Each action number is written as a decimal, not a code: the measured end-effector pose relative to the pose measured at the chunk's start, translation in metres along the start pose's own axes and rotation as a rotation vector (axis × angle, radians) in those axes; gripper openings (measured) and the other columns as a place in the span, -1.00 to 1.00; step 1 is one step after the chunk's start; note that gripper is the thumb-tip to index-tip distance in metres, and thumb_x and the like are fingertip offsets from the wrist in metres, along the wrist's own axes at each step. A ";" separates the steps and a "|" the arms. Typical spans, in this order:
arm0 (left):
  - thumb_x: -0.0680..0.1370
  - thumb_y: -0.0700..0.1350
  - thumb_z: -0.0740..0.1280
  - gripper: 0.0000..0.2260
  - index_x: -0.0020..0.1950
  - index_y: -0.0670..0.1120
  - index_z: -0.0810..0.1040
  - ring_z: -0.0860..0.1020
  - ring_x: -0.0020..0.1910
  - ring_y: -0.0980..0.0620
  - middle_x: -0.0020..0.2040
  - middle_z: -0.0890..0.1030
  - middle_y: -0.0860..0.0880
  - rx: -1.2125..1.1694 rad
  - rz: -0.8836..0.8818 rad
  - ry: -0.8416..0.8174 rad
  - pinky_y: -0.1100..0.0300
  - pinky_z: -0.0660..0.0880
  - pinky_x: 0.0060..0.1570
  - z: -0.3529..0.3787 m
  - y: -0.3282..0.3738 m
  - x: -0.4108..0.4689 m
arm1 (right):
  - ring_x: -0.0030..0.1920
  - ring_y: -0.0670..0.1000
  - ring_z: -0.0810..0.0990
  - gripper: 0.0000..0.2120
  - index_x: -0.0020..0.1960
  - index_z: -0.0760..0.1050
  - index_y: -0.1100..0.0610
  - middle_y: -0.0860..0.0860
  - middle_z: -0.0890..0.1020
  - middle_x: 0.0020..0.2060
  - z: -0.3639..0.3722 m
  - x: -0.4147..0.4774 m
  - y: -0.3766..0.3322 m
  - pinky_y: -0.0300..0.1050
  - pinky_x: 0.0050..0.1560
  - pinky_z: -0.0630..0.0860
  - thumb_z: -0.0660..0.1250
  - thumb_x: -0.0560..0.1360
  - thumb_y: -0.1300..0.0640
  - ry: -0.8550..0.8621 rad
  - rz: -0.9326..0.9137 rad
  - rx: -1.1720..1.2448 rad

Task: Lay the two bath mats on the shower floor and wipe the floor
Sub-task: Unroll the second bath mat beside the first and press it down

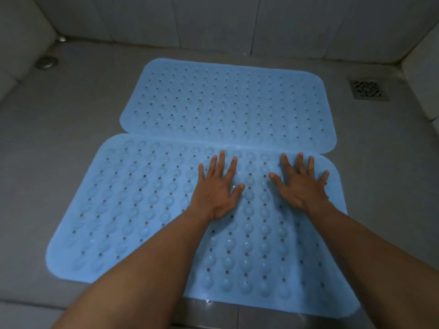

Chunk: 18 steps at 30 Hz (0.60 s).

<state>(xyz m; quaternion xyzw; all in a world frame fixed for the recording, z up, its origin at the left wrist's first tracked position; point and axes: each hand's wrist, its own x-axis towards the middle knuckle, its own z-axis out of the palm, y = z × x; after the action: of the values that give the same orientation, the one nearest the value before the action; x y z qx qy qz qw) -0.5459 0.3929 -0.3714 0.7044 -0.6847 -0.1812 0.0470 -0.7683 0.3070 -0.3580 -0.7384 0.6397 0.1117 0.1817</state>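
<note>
My left hand (217,186) and right hand (300,184) lie flat, fingers spread, on the near mat (142,198). The far mat (225,103) lies just beyond my fingertips (222,153) on the grey shower floor (71,119), with the drain (368,89) past my right hand.

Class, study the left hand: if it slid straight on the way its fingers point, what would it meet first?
The left hand, flat on the near mat, points forward. It would probably first meet the far mat, just past the near mat's far edge.
</note>
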 end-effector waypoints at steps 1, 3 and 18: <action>0.59 0.32 -0.09 -0.33 0.62 0.09 -0.21 -0.25 0.59 -0.07 0.62 -0.27 -0.07 0.011 -0.006 0.014 -0.23 -0.25 0.51 -0.001 -0.012 -0.011 | 0.58 0.13 -0.33 -0.26 0.60 -0.22 -0.18 0.05 -0.24 0.61 0.001 -0.006 -0.015 0.42 0.46 -0.30 -0.15 0.53 -0.45 0.031 -0.024 0.006; 0.55 0.34 -0.17 -0.31 0.62 0.09 -0.20 -0.25 0.59 -0.06 0.62 -0.26 -0.06 0.039 -0.046 0.035 -0.23 -0.27 0.51 -0.004 -0.040 -0.033 | 0.58 0.13 -0.33 -0.27 0.61 -0.22 -0.15 0.06 -0.25 0.60 0.005 -0.023 -0.053 0.40 0.47 -0.31 -0.15 0.55 -0.42 0.080 -0.088 0.026; 0.56 0.42 -0.12 -0.42 0.58 0.33 -0.10 -0.23 0.60 -0.07 0.64 -0.16 0.01 0.120 -0.350 0.110 -0.18 -0.23 0.53 -0.017 -0.213 -0.153 | 0.60 0.15 -0.21 -0.39 0.62 -0.09 -0.13 0.03 -0.08 0.62 0.131 -0.131 -0.250 0.49 0.43 -0.20 -0.15 0.63 -0.31 0.081 -0.531 -0.106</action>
<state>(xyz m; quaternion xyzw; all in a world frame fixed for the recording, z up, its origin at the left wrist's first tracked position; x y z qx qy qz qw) -0.3380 0.5521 -0.3939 0.8229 -0.5579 -0.1069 0.0101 -0.5333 0.5080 -0.3938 -0.8927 0.4237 0.0638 0.1397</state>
